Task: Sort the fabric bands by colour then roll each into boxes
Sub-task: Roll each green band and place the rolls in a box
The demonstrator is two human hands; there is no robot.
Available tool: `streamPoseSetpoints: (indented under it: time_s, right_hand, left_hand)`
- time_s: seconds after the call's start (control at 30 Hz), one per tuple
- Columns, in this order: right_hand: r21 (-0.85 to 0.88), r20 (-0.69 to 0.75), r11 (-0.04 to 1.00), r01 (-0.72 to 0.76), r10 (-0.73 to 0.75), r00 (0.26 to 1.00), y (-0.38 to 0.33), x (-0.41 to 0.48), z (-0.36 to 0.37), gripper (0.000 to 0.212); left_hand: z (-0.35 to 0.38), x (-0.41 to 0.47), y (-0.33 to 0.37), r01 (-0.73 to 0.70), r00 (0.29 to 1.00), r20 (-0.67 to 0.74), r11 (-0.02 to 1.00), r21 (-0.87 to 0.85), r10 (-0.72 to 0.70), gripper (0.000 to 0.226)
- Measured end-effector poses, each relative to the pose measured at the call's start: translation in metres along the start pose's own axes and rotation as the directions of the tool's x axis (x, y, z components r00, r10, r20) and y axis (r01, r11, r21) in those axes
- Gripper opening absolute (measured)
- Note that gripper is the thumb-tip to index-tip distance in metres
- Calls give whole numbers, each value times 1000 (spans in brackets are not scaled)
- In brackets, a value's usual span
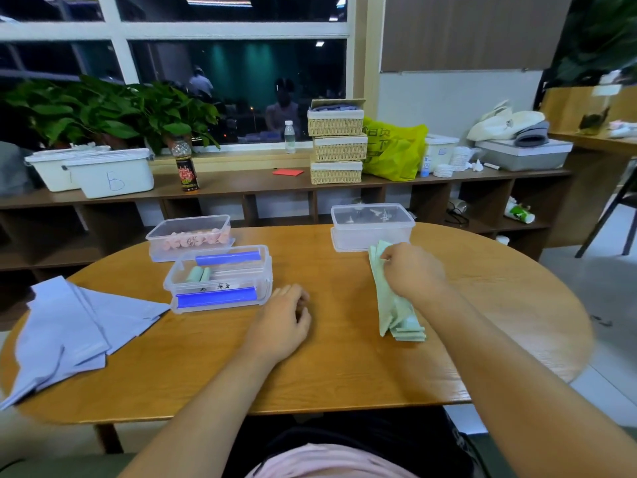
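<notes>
A pile of light green fabric bands (396, 312) lies on the wooden table (344, 367) right of centre. My right hand (412, 269) pinches the far end of the top green band. My left hand (286, 320) rests on the table with loosely curled fingers and holds nothing. A clear box with blue clips (220, 279) holds two rolled green bands (199, 274). Behind it a clear box (189, 236) contains several pink rolls. Lavender bands (76, 326) are spread at the table's left end.
A clear lidded box (372, 227) stands at the table's far edge, just beyond the green pile. Behind the table runs a low shelf (241, 184) with white bins, a bottle, wicker baskets and a yellow bag. A chair (617, 205) stands at the right.
</notes>
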State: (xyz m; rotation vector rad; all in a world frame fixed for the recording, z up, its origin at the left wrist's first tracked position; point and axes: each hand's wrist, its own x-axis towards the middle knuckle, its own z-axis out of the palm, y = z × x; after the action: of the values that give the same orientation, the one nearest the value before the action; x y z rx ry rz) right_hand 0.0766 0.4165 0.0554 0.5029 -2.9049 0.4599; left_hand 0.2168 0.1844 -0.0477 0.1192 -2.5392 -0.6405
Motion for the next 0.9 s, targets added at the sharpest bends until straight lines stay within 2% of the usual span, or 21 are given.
streamPoseSetpoints:
  time_s: [0.17, 0.23, 0.3, 0.43, 0.5, 0.57, 0.63, 0.73, 0.83, 0.9]
  right_hand:
    - [-261, -76, 956, 131, -156, 985, -67, -17, 28, 22]
    - [-301, -78, 927, 223, -257, 963, -87, -25, 37, 19]
    - [-202, -51, 933, 298, -314, 948, -98, -33, 51, 17]
    - [179, 122, 933, 312, -336, 934, -92, -44, 75, 29]
    - [394, 159, 881, 261, -345, 925, -81, -45, 78, 37]
    - [545, 130, 810, 216, -336, 933, -67, -46, 81, 46]
    - [540, 58, 801, 260, -344, 937, -52, -46, 87, 44]
    - [416, 2, 851, 322, -355, 935, -34, -49, 92, 39]
    - [419, -3, 861, 287, -315, 949, -27, -46, 85, 49]
    - [455, 15, 854, 252, -290, 957, -27, -42, 83, 44]
  left_hand:
    - [-2, -1, -1, 24, 1000, 1, 999, -23, -24, 19]
    - [-3, 0, 0, 40, 999, -3, 998, -48, -40, 23]
    - [-5, 0, 1, 82, 997, 3, 993, -88, -82, 33]
    - [-10, -1, 1, 133, 991, 40, 983, -128, -129, 50]
    - [-10, -1, 0, 86, 996, 42, 993, -80, -83, 53]
    - [-8, -1, -1, 72, 997, 38, 997, -20, -71, 52]
    - [-7, -1, 1, 105, 994, 5, 994, 20, -105, 44]
    - [-8, -3, 3, 185, 982, -45, 983, 13, -185, 33]
    - [-9, -4, 1, 253, 965, -76, 968, -3, -252, 23]
    - [-10, -6, 0, 276, 958, -77, 961, 4, -275, 17]
